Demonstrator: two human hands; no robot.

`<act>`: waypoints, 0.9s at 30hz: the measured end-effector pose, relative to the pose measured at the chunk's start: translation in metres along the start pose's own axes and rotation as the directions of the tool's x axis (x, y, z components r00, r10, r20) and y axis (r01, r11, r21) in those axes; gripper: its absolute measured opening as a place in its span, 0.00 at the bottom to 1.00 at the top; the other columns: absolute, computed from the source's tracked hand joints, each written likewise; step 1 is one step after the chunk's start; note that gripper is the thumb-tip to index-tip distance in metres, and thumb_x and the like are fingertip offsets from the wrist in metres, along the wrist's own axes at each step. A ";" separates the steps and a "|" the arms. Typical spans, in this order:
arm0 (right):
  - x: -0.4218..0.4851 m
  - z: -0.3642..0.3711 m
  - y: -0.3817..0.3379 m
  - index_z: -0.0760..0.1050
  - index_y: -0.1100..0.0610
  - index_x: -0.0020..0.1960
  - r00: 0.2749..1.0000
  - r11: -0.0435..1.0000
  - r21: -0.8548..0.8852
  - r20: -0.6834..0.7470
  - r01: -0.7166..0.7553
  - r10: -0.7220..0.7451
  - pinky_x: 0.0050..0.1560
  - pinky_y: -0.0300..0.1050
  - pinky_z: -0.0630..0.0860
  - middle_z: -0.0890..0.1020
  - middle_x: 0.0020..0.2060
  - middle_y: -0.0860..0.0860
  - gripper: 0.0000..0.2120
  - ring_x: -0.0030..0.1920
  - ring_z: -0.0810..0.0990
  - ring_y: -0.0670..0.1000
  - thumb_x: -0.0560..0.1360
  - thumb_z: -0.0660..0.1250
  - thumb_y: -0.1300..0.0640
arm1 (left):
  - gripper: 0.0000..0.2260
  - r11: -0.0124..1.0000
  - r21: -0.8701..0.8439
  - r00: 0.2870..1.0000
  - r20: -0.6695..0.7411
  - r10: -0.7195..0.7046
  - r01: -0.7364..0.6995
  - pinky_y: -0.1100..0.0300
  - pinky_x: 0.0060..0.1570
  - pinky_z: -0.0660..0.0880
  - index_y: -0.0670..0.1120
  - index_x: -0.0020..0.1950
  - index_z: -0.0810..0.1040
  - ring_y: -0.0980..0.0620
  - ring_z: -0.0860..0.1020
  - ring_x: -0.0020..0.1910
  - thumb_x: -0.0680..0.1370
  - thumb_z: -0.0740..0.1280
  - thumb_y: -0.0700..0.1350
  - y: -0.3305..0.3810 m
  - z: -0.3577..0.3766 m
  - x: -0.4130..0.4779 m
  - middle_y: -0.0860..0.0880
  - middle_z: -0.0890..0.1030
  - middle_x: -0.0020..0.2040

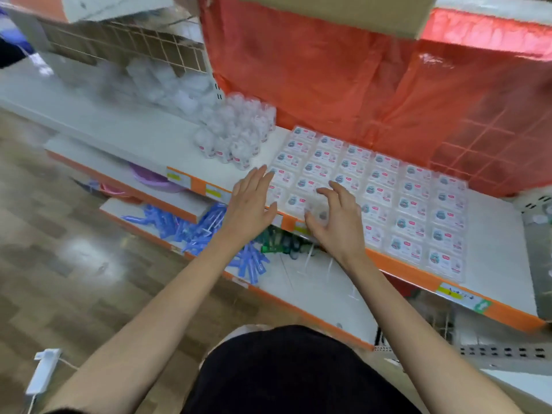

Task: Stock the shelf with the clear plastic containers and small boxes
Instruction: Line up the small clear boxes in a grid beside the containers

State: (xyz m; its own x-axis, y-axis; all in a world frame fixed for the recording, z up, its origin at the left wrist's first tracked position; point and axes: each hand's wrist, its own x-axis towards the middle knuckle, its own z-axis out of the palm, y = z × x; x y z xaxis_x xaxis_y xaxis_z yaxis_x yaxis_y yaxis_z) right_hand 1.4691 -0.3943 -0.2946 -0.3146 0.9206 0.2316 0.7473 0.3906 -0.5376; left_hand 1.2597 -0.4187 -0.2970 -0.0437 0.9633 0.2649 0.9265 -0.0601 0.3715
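Observation:
Several flat clear plastic boxes with white labels [385, 189] lie in neat rows on a white shelf with an orange front edge [412, 273]. Left of them stands a cluster of small clear round containers [236, 135]. My left hand [252, 204] is flat with straight fingers against the left edge of the box rows. My right hand [331, 216] hovers over the front left boxes with fingers spread and bent; a clear box lies under its fingertips, and whether it grips that box is unclear.
An orange plastic sheet [358, 85] hangs behind the shelf. Lower shelves hold blue plastic items [209, 231] and a purple basin [155, 180]. More clear containers [167, 85] sit blurred at the far left. A cardboard box [328, 13] is overhead. Wood-pattern floor lies to the left.

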 end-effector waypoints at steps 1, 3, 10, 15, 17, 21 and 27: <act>0.009 0.010 -0.019 0.71 0.56 0.69 1.000 1.000 -0.002 0.013 0.021 -0.021 0.72 0.54 0.59 0.68 0.73 0.56 0.25 0.73 0.63 0.56 0.75 0.68 0.48 | 0.28 1.000 0.010 0.999 -0.020 -0.024 0.024 0.47 0.73 0.55 0.40 0.75 0.64 0.42 0.59 0.76 0.77 0.64 0.47 -0.019 -0.014 -0.004 0.41 0.62 0.77; 0.027 0.032 -0.060 0.71 0.58 0.69 0.997 0.998 0.007 0.036 0.061 -0.061 0.70 0.55 0.60 0.68 0.73 0.57 0.25 0.73 0.63 0.57 0.75 0.68 0.50 | 0.27 0.996 0.023 0.995 -0.054 -0.081 0.082 0.45 0.72 0.56 0.39 0.74 0.65 0.41 0.60 0.76 0.77 0.66 0.46 -0.058 -0.040 -0.014 0.40 0.63 0.76; 0.076 0.113 -0.203 0.68 0.60 0.71 0.976 0.982 0.015 0.107 0.191 -0.191 0.69 0.55 0.61 0.64 0.74 0.59 0.26 0.74 0.62 0.59 0.76 0.68 0.51 | 0.28 0.967 0.077 0.961 -0.157 -0.229 0.243 0.43 0.69 0.63 0.39 0.72 0.69 0.39 0.65 0.73 0.73 0.69 0.44 -0.185 -0.125 -0.056 0.39 0.67 0.74; 0.102 0.157 -0.278 0.67 0.61 0.72 0.960 0.973 0.016 0.156 0.232 -0.231 0.69 0.54 0.61 0.63 0.75 0.61 0.27 0.75 0.61 0.60 0.77 0.68 0.51 | 0.28 0.944 0.104 0.941 -0.171 -0.292 0.312 0.47 0.70 0.61 0.39 0.73 0.68 0.41 0.65 0.73 0.74 0.70 0.44 -0.253 -0.162 -0.079 0.40 0.67 0.74; 0.113 0.173 -0.303 0.67 0.61 0.72 0.951 0.967 0.015 0.176 0.255 -0.253 0.69 0.53 0.61 0.62 0.76 0.61 0.28 0.76 0.60 0.59 0.76 0.68 0.52 | 0.27 0.942 0.106 0.937 -0.185 -0.296 0.318 0.45 0.69 0.63 0.39 0.71 0.69 0.40 0.66 0.72 0.74 0.71 0.43 -0.278 -0.171 -0.080 0.39 0.69 0.73; 0.141 0.207 -0.342 0.65 0.60 0.73 0.932 0.957 0.003 0.228 0.288 -0.282 0.70 0.53 0.60 0.59 0.77 0.60 0.29 0.77 0.58 0.57 0.76 0.68 0.51 | 0.28 0.926 0.084 0.917 -0.201 -0.345 0.367 0.47 0.70 0.61 0.39 0.72 0.68 0.40 0.65 0.73 0.74 0.71 0.42 -0.326 -0.185 -0.074 0.40 0.67 0.74; 0.198 0.270 -0.389 0.64 0.59 0.74 0.920 0.959 0.020 0.278 0.282 -0.276 0.71 0.51 0.57 0.58 0.77 0.59 0.29 0.77 0.57 0.57 0.77 0.67 0.50 | 0.26 0.903 0.097 0.895 -0.215 -0.391 0.418 0.49 0.73 0.57 0.38 0.72 0.68 0.41 0.62 0.75 0.76 0.69 0.43 -0.407 -0.205 -0.048 0.40 0.65 0.75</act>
State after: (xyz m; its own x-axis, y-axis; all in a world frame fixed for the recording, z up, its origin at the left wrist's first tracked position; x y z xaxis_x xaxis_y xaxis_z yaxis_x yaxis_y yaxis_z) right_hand 0.9579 -0.3633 -0.2588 -0.6583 0.7403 0.1361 0.6164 0.6340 -0.4670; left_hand 0.8077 -0.4940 -0.2788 -0.4819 0.8293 0.2830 0.8548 0.3739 0.3598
